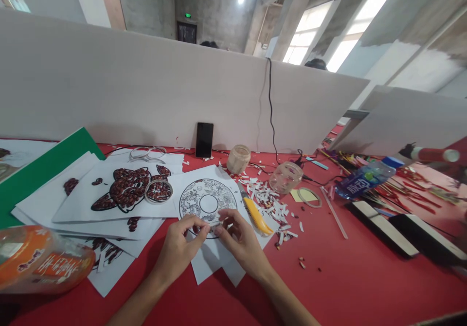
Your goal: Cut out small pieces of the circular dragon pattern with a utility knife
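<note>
My left hand (186, 241) is over the lower edge of a sheet with a round, ring-shaped dragon drawing (208, 182). Its thumb and forefinger are pinched together on something too small to make out. Close beside it, my right hand (239, 241) has curved fingers, with a gap showing between thumb and forefinger; I see nothing held there. The fingertips of both hands nearly meet. A dark red seed shows on the drawing by my left fingers. To the right of the drawing lies a yellow utility knife (257, 215), beside scattered white paper scraps (268, 197).
Left are stacked sheets with a seed-covered picture (129, 190), a seed-filled lid (159, 191), an orange-labelled jar (44, 260) and a green board (47, 170). Behind stand a phone (204, 140) and two jars (238, 159). A bottle (368, 176) and black-and-cream blocks (383, 228) lie right.
</note>
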Available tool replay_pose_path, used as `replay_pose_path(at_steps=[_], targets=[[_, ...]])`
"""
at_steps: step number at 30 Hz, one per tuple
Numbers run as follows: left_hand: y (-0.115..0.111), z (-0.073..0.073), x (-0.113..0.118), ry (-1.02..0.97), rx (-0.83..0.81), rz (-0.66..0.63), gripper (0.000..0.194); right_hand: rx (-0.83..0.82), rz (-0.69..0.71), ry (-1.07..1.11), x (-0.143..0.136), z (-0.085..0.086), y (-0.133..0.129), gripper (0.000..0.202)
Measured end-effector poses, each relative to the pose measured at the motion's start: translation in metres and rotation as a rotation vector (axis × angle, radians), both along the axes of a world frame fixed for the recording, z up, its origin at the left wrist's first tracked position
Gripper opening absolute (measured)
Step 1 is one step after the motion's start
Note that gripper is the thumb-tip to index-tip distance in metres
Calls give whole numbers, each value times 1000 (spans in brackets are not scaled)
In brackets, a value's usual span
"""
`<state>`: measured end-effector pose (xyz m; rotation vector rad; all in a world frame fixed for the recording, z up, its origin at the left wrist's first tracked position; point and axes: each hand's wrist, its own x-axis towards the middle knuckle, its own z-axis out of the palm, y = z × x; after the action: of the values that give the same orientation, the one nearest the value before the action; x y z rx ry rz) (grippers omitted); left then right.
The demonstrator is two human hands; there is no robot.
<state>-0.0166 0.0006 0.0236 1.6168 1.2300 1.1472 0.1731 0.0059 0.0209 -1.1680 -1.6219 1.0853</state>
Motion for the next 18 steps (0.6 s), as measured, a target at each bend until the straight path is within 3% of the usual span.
replay_pose_path(at_steps=[6,18], targets=[[2,-5,-2,-10,-81,-24,23,-22,-39,-44,3,0,3,30],[4,-8,0,3,-86,113,28,-32,-79,-76,-4,4,-2,26]])
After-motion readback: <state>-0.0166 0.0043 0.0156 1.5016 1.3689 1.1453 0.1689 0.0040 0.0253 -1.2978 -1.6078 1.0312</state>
